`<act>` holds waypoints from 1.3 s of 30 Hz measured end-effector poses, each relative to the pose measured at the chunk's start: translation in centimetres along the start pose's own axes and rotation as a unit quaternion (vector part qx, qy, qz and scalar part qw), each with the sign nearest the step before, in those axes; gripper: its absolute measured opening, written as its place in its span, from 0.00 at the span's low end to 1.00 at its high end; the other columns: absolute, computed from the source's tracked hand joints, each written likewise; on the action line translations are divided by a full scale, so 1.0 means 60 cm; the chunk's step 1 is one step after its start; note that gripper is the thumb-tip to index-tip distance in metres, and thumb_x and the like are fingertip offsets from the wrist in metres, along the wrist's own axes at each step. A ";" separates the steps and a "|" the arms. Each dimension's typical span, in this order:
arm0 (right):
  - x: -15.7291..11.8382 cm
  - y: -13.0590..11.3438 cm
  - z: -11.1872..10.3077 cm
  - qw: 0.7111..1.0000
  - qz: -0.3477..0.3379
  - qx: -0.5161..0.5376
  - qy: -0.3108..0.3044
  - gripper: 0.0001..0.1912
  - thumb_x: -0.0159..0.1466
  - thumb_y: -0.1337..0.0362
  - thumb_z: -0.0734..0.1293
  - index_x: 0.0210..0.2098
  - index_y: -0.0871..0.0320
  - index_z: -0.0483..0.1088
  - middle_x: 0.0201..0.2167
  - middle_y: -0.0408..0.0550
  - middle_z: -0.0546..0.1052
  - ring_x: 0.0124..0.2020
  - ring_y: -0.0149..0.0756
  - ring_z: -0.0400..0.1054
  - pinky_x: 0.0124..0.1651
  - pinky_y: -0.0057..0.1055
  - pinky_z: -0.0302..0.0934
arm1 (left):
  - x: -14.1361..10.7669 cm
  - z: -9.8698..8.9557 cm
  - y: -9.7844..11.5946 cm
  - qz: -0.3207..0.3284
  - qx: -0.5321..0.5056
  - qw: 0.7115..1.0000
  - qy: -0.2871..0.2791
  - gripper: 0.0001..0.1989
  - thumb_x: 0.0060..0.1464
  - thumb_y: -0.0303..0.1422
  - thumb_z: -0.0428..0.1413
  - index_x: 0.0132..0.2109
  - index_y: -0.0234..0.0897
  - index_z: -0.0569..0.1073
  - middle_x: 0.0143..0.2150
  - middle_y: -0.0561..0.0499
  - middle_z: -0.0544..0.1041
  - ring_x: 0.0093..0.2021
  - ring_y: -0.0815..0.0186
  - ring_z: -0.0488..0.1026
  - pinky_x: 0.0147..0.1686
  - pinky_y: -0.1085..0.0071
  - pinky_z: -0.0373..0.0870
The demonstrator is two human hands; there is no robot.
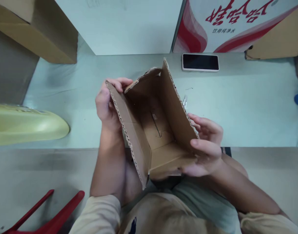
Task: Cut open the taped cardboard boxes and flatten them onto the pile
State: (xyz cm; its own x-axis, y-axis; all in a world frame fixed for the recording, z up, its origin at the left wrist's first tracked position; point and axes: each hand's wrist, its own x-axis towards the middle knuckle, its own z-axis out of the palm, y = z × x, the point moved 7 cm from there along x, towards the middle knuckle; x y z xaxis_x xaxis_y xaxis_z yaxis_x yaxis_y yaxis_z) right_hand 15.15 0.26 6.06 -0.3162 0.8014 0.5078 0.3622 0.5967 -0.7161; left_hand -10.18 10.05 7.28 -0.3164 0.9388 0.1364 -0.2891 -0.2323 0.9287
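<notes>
An open-topped cardboard box [163, 130] with rough cut edges is held tilted over the table's front edge, its inside facing me. At its upper left corner my left hand [108, 100] grips the left wall, fingers curled over the rim. My right hand [206, 146] pinches the lower right corner, thumb on the inner side and fingers outside. A slit and a small light mark show on the bottom inside. Just behind the right wall, a small clear or shiny strip [185, 101] lies partly hidden on the table.
A phone [200, 62] lies behind the box, by a red-and-white carton [226, 29]. A white box [134, 29] stands at the back, a brown carton [51, 35] at back left. A yellow bottle [29, 125] lies at left; a red stool or chair [56, 217] stands below.
</notes>
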 end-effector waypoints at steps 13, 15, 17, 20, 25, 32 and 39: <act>0.026 -0.016 0.003 0.991 -0.096 0.064 0.064 0.38 0.63 0.54 0.75 0.71 0.41 0.66 0.55 0.52 0.80 0.57 0.53 0.78 0.60 0.55 0.77 | 0.007 -0.011 -0.017 0.104 0.009 0.993 -0.062 0.28 0.54 0.60 0.69 0.34 0.40 0.71 0.30 0.52 0.77 0.37 0.65 0.77 0.57 0.61 0.75; 0.023 -0.019 0.015 0.991 -0.117 0.060 0.029 0.39 0.64 0.42 0.72 0.71 0.45 0.68 0.57 0.56 0.80 0.59 0.57 0.77 0.64 0.60 0.74 | 0.005 -0.013 -0.020 0.099 0.032 0.993 -0.057 0.26 0.52 0.55 0.73 0.42 0.40 0.76 0.35 0.53 0.79 0.39 0.66 0.78 0.53 0.65 0.75; 0.022 -0.018 0.022 0.993 -0.109 0.052 -0.008 0.39 0.67 0.35 0.63 0.71 0.46 0.69 0.58 0.56 0.80 0.61 0.59 0.76 0.67 0.63 0.70 | 0.003 -0.017 -0.021 0.080 0.086 0.992 -0.038 0.26 0.50 0.52 0.75 0.48 0.44 0.78 0.43 0.52 0.80 0.45 0.64 0.80 0.50 0.67 0.76; 0.020 -0.014 0.024 0.995 -0.085 0.031 -0.038 0.34 0.71 0.39 0.55 0.69 0.41 0.71 0.60 0.52 0.79 0.65 0.59 0.73 0.68 0.64 0.69 | 0.001 -0.016 -0.017 0.037 0.165 0.985 -0.031 0.14 0.51 0.41 0.75 0.40 0.44 0.81 0.50 0.50 0.80 0.55 0.57 0.79 0.54 0.64 0.78; 0.019 -0.017 0.025 0.994 -0.100 0.027 -0.028 0.30 0.70 0.43 0.56 0.65 0.41 0.75 0.62 0.51 0.76 0.68 0.58 0.69 0.67 0.60 0.70 | 0.003 -0.011 -0.012 0.000 0.187 0.980 -0.067 0.10 0.52 0.22 0.67 0.28 0.42 0.83 0.52 0.48 0.80 0.56 0.56 0.78 0.64 0.60 0.75; 0.022 0.028 0.021 0.988 -0.033 0.133 0.066 0.26 0.72 0.42 0.55 0.59 0.44 0.73 0.57 0.53 0.77 0.58 0.53 0.75 0.61 0.57 0.73 | 0.009 -0.029 -0.022 0.145 0.263 0.942 -0.151 0.11 0.60 0.30 0.61 0.41 0.50 0.88 0.55 0.50 0.80 0.57 0.55 0.77 0.64 0.55 0.75; 0.015 0.103 0.040 0.976 0.179 0.121 0.008 0.19 0.74 0.46 0.61 0.45 0.53 0.75 0.40 0.51 0.81 0.42 0.43 0.76 0.46 0.42 0.71 | 0.010 -0.104 -0.033 0.185 0.275 0.930 -0.159 0.14 0.63 0.52 0.63 0.47 0.52 0.88 0.58 0.50 0.81 0.60 0.52 0.76 0.64 0.49 0.74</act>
State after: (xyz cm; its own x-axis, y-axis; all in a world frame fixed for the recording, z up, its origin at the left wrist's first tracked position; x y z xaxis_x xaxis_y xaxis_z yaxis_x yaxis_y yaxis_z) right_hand 14.98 4.57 0.97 -0.1921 0.9586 0.2103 0.2293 0.2522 -0.9401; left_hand -15.42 9.51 3.38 0.0069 0.8689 0.4950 0.3204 -0.4709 0.8220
